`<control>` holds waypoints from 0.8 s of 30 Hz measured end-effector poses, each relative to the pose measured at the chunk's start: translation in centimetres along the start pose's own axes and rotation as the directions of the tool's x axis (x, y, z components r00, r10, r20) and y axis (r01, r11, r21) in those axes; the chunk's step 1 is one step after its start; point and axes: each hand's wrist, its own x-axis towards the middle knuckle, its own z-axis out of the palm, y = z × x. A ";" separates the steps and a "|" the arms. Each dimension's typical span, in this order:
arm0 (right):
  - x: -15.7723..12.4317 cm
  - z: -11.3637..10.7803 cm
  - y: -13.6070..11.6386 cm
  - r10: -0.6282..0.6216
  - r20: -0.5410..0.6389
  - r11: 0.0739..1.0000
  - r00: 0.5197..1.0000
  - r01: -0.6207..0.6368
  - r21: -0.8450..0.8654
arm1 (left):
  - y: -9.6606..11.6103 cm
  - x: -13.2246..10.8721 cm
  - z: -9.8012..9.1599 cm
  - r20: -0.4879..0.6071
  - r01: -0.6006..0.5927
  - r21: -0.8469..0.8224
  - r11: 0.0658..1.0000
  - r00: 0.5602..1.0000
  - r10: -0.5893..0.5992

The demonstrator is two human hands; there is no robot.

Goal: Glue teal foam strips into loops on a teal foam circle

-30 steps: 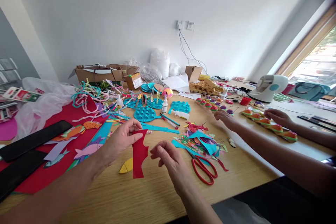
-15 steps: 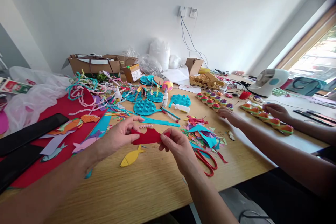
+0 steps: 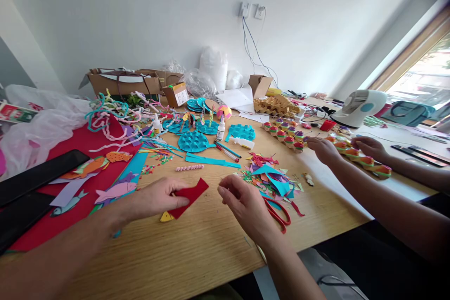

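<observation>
My left hand point(image 3: 164, 195) pinches a red paper piece point(image 3: 191, 197) between thumb and fingers, tilted above the wooden table. Under it lies a yellow paper fish point(image 3: 166, 217), mostly covered now. My right hand point(image 3: 242, 199) hovers just right of the red paper, apart from it, with fingers curled in and the thumb against them; nothing shows between them. Red-handled scissors point(image 3: 279, 215) lie beside my right wrist, their blades hidden by paper scraps point(image 3: 274, 180). A pink twisted strip point(image 3: 190, 168) rests beyond my hands.
Blue egg-tray pieces point(image 3: 193, 142), a glue bottle point(image 3: 221, 130) and pens point(image 3: 228, 151) lie ahead. Paper fish point(image 3: 116, 191) and black cases point(image 3: 42, 178) lie on red sheets at left. On the right, another person's hands point(image 3: 325, 151) are near painted egg-carton strips point(image 3: 365, 161).
My right hand has let go of the red paper and moved slightly right. My left hand has tilted the paper and lowered it over the yellow fish. The other person's nearer hand moved right.
</observation>
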 end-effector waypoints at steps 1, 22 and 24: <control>-0.4 -0.3 0.5 0.002 0.008 0.995 1.000 -0.002 -0.095 | -0.4 -0.2 0.4 0.028 -0.019 -0.016 1.000 0.999 0.019; -4.7 -6.2 8.6 0.368 -0.012 0.600 0.930 -0.248 -0.760 | -2.6 -3.2 0.2 -0.413 0.064 -0.584 0.809 0.835 -0.364; -4.4 -6.3 8.2 0.385 -0.008 0.582 0.923 -0.249 -0.774 | -1.4 -2.9 0.5 -0.397 0.056 -0.642 0.765 0.829 -0.394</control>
